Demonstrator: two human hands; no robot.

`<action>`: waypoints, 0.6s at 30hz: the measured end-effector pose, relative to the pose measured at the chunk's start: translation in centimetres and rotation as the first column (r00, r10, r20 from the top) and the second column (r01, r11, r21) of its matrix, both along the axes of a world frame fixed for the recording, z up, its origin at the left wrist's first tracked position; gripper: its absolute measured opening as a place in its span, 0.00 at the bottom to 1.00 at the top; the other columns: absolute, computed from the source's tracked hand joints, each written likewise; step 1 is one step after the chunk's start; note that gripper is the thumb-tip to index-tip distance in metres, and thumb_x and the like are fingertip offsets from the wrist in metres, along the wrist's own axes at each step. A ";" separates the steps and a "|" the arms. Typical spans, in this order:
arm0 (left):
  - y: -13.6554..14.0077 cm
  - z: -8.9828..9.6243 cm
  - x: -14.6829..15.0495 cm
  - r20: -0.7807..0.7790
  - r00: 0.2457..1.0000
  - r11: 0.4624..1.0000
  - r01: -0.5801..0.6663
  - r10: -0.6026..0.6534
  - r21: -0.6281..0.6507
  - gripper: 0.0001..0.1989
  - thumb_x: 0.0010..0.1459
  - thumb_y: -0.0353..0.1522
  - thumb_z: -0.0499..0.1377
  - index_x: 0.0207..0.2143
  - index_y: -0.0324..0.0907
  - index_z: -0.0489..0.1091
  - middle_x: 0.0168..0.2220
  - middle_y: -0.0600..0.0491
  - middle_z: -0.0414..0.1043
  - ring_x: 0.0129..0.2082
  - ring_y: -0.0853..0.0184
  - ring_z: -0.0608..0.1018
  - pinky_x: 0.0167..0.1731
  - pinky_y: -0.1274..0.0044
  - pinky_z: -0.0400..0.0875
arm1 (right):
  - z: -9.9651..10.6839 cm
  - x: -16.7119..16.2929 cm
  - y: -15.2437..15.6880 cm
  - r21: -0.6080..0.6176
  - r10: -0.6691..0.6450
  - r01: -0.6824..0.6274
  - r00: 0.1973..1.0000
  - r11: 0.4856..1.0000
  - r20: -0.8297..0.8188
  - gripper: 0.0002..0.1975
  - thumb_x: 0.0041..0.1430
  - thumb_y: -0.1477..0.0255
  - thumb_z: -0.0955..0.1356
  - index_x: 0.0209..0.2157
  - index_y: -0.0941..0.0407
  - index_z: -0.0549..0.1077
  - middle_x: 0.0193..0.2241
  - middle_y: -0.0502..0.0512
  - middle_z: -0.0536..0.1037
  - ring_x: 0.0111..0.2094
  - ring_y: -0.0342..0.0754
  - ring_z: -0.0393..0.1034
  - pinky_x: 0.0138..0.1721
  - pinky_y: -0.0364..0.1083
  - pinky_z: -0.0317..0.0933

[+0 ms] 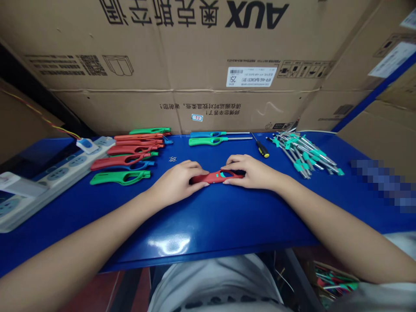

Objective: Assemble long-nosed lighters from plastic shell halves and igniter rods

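A red lighter handle [213, 177] lies level just above or on the blue table, held between both hands. My left hand [177, 182] is closed around its rounded grip end, thumb along the near side. At the other end my right hand [248, 171] pinches the part by the trigger loop, fingers on the far side and thumb on the near side. Bits of turquoise show in the handle's opening. The undersides and the ends of the handle are hidden by my fingers.
Red, green and blue lighter handles [120, 177] lie at the left beside a power strip [61, 173]. Two finished-looking lighters [208, 141] and a screwdriver [261, 148] lie at the back. Metal rods with turquoise parts [303, 156] are heaped right. A cardboard box [146, 78] stands behind.
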State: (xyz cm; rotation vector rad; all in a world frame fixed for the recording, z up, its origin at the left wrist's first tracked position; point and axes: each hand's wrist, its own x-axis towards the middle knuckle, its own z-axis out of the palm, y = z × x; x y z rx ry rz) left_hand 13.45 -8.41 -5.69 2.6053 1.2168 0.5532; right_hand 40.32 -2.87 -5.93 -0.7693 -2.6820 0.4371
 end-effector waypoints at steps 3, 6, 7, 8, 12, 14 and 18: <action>-0.2 -0.1 0.2 -0.038 0.999 0.999 -0.008 0.009 0.036 0.13 0.64 0.35 0.61 0.49 0.40 0.77 0.44 0.47 0.77 0.45 0.59 0.77 0.46 0.68 0.74 | 0.4 -0.2 -0.4 0.063 -0.015 0.009 0.996 0.998 0.086 0.21 0.63 0.61 0.70 0.52 0.58 0.77 0.45 0.61 0.77 0.44 0.53 0.73 0.47 0.52 0.62; -0.2 -0.3 0.2 -0.114 0.993 0.996 -0.002 0.012 0.093 0.16 0.63 0.33 0.60 0.52 0.39 0.75 0.44 0.46 0.76 0.46 0.57 0.78 0.46 0.67 0.75 | 0.6 -0.2 -0.6 0.173 -0.010 -0.022 0.984 0.985 0.180 0.22 0.62 0.65 0.70 0.55 0.60 0.76 0.46 0.63 0.77 0.45 0.56 0.73 0.46 0.53 0.60; -0.2 -0.4 0.1 -0.128 0.992 0.994 0.002 0.012 0.109 0.17 0.63 0.33 0.60 0.53 0.38 0.74 0.45 0.45 0.76 0.46 0.57 0.78 0.46 0.66 0.75 | 0.6 -0.2 -0.6 0.212 -0.006 -0.037 0.980 0.977 0.200 0.22 0.62 0.65 0.70 0.55 0.60 0.76 0.46 0.63 0.78 0.44 0.56 0.73 0.46 0.53 0.60; 0.0 -0.5 0.1 -0.132 0.991 0.992 0.002 0.014 0.124 0.17 0.64 0.33 0.59 0.54 0.38 0.74 0.45 0.45 0.76 0.46 0.57 0.78 0.46 0.66 0.75 | 0.6 -0.2 -0.6 0.249 -0.003 -0.051 0.978 0.967 0.210 0.21 0.63 0.65 0.69 0.54 0.60 0.76 0.44 0.63 0.78 0.42 0.55 0.73 0.44 0.52 0.60; 0.5 -0.9 -0.3 -0.082 0.996 0.986 -0.004 0.018 0.168 0.16 0.69 0.36 0.54 0.51 0.38 0.74 0.44 0.45 0.77 0.45 0.58 0.78 0.47 0.67 0.75 | 0.4 0.0 -0.3 0.362 0.010 -0.073 0.985 0.929 0.173 0.19 0.71 0.62 0.62 0.43 0.60 0.80 0.34 0.60 0.80 0.34 0.50 0.72 0.40 0.50 0.57; 0.6 -0.9 -0.4 -0.056 0.998 0.983 0.002 0.008 0.184 0.15 0.70 0.37 0.53 0.49 0.38 0.74 0.43 0.45 0.78 0.45 0.58 0.79 0.47 0.66 0.75 | 0.4 0.1 -0.4 0.404 0.022 -0.079 0.989 0.911 0.145 0.20 0.72 0.63 0.61 0.39 0.61 0.79 0.31 0.59 0.79 0.31 0.49 0.70 0.39 0.49 0.57; 0.4 -0.6 -0.4 -0.044 0.999 0.972 0.021 -0.011 0.232 0.15 0.71 0.37 0.51 0.48 0.38 0.74 0.44 0.44 0.78 0.44 0.58 0.78 0.45 0.67 0.75 | 0.5 0.3 -0.5 0.474 0.039 -0.078 0.995 0.877 0.091 0.20 0.72 0.64 0.61 0.37 0.61 0.79 0.29 0.59 0.79 0.30 0.48 0.69 0.38 0.49 0.56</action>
